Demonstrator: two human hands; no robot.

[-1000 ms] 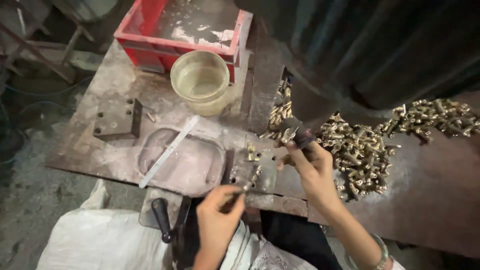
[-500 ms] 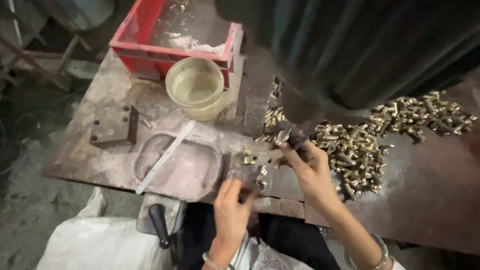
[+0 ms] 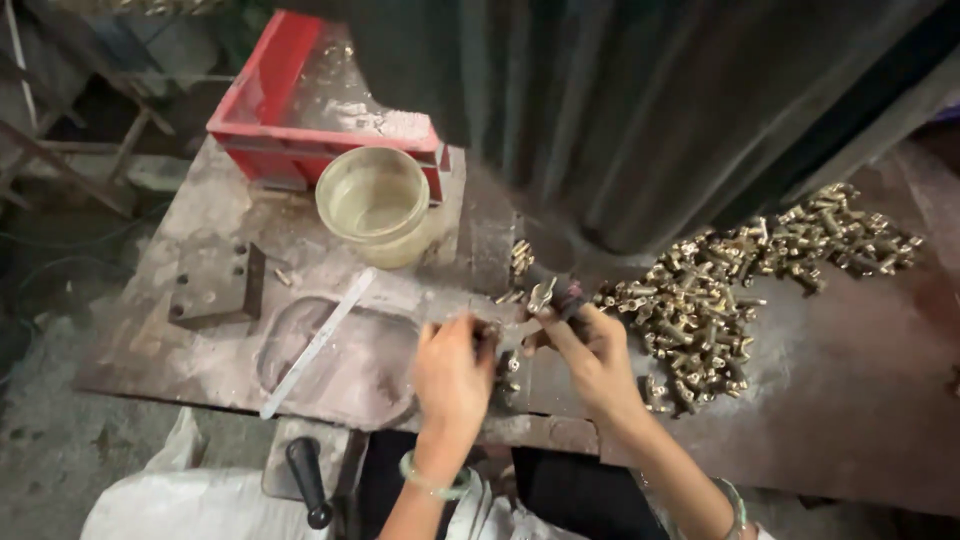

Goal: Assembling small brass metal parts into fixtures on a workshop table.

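Head view: hands (image 3: 455,370) at brass fittings (image 3: 700,300)

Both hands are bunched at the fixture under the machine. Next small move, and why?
Probably seat the brass part squarely under the machine head. The right hand pinches it at the fingertips while the left hand steadies the spot beside it. Motion blur hides whether it sits flush. The pile of brass parts lies close on the right.

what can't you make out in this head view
- What the left hand pinches: motion blur smears the fingers.
- The part at the right hand: small, half covered by fingers.
- Where the brass parts pile ends at the back: the dark machine column covers it.
- The red tray: cut off by the top edge.
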